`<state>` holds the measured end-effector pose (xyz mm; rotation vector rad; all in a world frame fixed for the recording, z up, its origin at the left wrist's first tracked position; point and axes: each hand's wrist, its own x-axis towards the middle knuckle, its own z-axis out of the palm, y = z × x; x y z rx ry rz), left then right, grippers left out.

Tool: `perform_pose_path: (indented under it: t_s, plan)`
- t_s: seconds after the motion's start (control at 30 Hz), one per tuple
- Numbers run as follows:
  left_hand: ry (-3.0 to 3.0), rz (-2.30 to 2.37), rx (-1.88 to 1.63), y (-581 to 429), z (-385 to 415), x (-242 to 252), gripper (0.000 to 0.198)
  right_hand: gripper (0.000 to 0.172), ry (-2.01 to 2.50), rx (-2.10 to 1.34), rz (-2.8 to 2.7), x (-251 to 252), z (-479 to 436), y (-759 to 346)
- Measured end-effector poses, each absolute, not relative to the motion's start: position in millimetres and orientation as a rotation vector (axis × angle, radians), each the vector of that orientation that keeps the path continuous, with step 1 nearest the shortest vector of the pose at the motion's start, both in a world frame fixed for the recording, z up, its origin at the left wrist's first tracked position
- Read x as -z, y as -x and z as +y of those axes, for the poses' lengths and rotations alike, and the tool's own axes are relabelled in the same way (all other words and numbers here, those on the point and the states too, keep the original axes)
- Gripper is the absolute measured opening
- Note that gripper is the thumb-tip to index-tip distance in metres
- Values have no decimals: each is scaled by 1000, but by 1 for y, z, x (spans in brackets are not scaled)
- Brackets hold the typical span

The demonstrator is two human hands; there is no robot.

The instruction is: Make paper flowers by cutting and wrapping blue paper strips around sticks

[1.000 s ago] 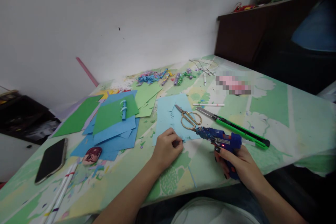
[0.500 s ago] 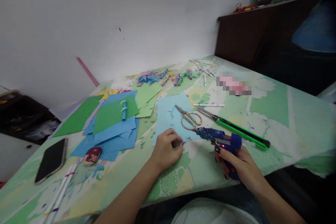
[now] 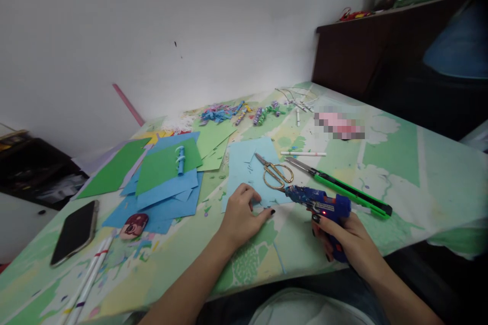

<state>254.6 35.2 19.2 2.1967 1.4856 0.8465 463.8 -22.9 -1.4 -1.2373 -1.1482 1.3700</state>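
My right hand (image 3: 343, 236) grips a blue glue gun (image 3: 318, 202) with a small red light lit; its nozzle points left. My left hand (image 3: 244, 216) rests at the near edge of a light blue paper sheet (image 3: 240, 155). Its thumb is stretched away from the bent fingers, and nothing shows between them. Gold-handled scissors (image 3: 275, 172) lie on that sheet, just beyond the nozzle. A green box cutter (image 3: 343, 188) with its blade out lies behind the glue gun. Tiny blue paper bits (image 3: 249, 166) lie on the sheet.
To the left are blue and green papers (image 3: 168, 167) with a small rolled blue tube (image 3: 180, 161), a round dark red case (image 3: 134, 226), a phone (image 3: 75, 233) and white sticks (image 3: 87, 279). Colourful paper pieces (image 3: 217, 113) lie at the back, near the wall.
My left hand has opened: the thumb has moved away from the fingers, to the right. My right hand and the glue gun stay in place.
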Motion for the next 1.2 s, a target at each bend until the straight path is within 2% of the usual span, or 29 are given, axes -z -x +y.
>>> perform_pose_path:
  t_s: [0.6, 1.2]
  plan:
    - [-2114, 1427, -866, -253, 38, -17, 4, 32, 1240, -1364, -1147, 3, -23, -463]
    - [-2127, 1414, -899, -257, 40, -12, 11, 29, 1265, -1360, -1197, 4, -24, -464]
